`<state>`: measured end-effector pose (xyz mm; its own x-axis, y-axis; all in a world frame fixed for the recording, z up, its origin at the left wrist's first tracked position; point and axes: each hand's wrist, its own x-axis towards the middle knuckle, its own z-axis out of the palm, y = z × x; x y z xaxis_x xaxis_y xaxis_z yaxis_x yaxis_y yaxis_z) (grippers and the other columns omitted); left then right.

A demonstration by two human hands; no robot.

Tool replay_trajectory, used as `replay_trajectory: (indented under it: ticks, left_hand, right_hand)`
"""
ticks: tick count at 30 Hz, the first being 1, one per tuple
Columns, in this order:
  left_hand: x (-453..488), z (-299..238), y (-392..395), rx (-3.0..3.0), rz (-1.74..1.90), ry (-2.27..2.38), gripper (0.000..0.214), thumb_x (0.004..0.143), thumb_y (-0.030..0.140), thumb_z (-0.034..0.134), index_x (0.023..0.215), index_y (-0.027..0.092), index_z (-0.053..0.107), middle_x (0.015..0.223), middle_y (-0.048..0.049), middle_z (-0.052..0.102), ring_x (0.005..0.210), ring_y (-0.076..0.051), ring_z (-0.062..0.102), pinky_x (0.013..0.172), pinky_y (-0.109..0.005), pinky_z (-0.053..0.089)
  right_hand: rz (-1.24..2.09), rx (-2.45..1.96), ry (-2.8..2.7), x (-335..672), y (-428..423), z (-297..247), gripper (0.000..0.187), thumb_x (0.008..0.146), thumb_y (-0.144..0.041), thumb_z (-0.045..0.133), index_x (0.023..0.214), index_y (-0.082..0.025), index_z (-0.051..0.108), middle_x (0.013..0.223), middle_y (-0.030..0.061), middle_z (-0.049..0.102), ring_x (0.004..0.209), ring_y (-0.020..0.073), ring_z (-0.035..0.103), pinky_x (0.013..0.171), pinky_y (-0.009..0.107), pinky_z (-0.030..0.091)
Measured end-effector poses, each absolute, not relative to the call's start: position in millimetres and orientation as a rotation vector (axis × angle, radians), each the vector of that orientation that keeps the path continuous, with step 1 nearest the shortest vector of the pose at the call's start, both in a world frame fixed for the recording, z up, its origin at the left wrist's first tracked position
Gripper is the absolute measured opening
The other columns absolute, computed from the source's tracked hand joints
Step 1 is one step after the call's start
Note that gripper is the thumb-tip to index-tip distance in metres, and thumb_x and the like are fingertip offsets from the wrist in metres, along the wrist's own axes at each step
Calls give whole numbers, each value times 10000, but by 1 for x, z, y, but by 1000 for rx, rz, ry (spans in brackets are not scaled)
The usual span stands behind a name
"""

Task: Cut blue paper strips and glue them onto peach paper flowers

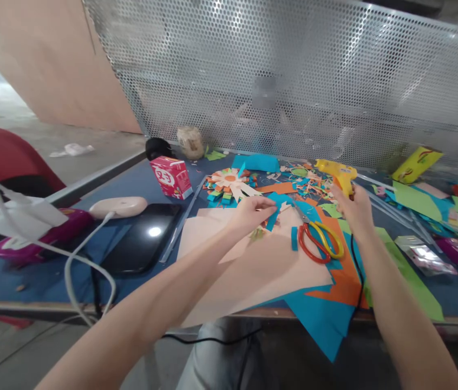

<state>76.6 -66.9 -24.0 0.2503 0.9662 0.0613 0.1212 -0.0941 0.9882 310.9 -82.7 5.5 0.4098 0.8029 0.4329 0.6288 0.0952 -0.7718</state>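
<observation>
My right hand [353, 203] is wrapped around the handle of a yellow hot glue gun [337, 170], its nozzle pointing left and its black cord hanging toward the table edge. Over the pale paper sheets [221, 276], my left hand [253, 212] pinches a small blue paper strip [271, 221]. Scissors [314, 230] with red and yellow handles lie on the papers between my hands. Beside them rests another short blue strip [294, 238]. Beyond my left hand sits a layered paper flower [227, 181] in cream, orange, green and blue.
Paper scraps [306, 181] litter the back. A pink box [171, 177], a dark phone [143, 238] and a white charger with cable [117, 207] stand or lie at left. Clear sticks [399, 214] and green paper [416, 200] lie right. A perforated metal panel [294, 70] borders the table.
</observation>
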Motion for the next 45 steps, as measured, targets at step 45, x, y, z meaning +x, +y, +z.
replay_trajectory:
  ticks: [45]
  left_hand:
    - [70, -7, -70, 1092, 1282, 1037, 424, 694, 77, 641, 1083, 126, 482, 741, -52, 686, 614, -170, 675, 489, -228, 541]
  right_hand:
    - [-818, -1448, -1768, 268, -110, -9, 430, 744, -358, 496, 1118, -147, 520, 952, 118, 660, 784, 222, 640, 619, 292, 507]
